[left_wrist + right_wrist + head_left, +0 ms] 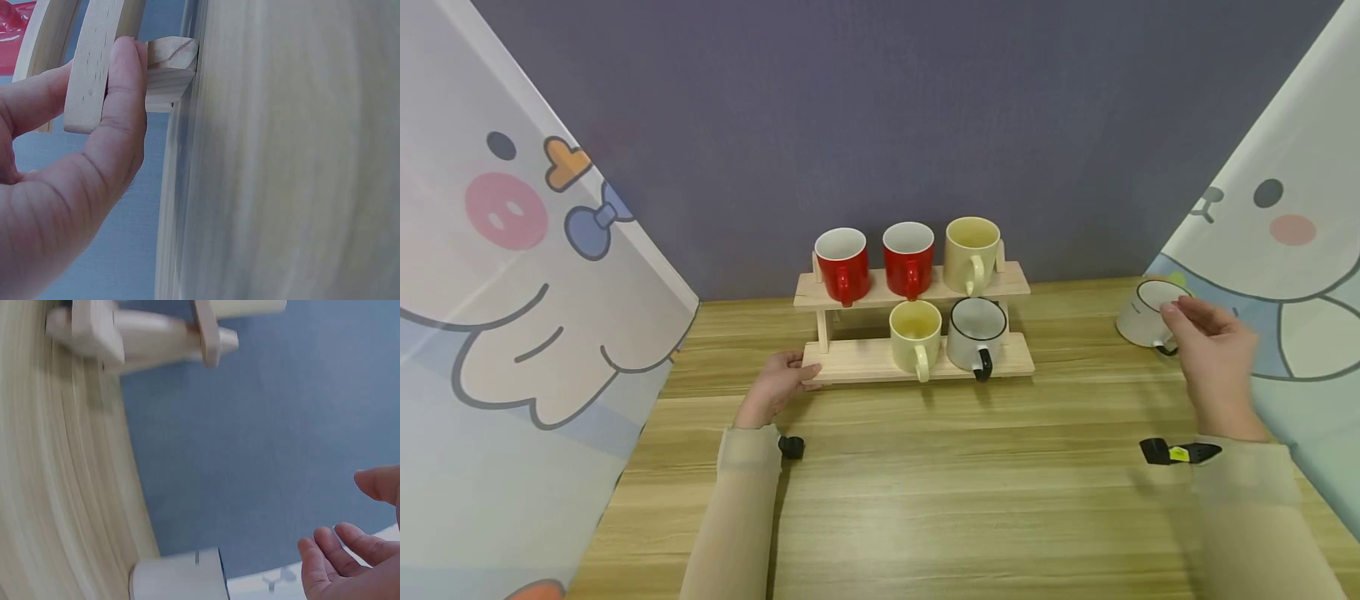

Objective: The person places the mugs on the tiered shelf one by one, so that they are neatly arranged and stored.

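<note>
A two-tier wooden rack stands against the back wall. My left hand pinches the left end of its lower shelf between thumb and fingers. At the far right, a white mug with a dark rim and dark handle sits on the table. Close by it is my right hand, thumb and fingers apart and nothing between them. The right wrist view shows a gap between that hand and the white mug.
On the upper shelf stand two red mugs and a yellow mug. Below them are another yellow mug and a white mug with a black handle. Cartoon-printed cloths hang on both sides of the wooden table.
</note>
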The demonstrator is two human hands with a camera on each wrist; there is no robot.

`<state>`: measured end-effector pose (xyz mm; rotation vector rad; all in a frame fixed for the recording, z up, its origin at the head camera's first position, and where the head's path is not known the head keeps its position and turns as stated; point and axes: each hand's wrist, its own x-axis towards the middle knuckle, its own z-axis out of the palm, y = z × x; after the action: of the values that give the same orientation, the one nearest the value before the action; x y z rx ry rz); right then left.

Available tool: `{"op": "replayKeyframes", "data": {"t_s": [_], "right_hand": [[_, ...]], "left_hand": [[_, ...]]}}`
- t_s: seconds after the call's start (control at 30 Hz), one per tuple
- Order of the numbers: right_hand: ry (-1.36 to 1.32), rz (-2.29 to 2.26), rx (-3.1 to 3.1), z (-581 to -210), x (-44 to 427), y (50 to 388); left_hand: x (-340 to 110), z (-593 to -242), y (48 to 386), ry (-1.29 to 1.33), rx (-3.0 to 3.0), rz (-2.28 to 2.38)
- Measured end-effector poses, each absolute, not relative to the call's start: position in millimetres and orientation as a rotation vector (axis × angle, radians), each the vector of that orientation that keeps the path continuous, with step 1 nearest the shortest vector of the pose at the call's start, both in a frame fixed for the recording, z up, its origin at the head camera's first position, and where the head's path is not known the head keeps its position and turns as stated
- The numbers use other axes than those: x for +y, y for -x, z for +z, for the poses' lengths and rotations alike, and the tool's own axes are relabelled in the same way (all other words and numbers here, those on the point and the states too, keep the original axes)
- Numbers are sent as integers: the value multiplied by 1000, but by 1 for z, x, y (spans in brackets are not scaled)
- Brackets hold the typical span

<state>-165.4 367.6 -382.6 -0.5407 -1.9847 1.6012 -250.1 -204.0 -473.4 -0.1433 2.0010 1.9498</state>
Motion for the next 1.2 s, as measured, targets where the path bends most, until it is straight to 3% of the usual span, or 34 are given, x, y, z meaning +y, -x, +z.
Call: {"op": "replayKeyframes", "data": {"t_s": [0.6, 1.2], "right_hand": [[876, 1465, -2254, -426, 442, 173], [629, 1401, -2542, -459, 470, 199]], "left_hand": [[-205, -476, 248, 116, 2015, 1940], [-207, -477, 253, 98, 1998, 1939]]}}
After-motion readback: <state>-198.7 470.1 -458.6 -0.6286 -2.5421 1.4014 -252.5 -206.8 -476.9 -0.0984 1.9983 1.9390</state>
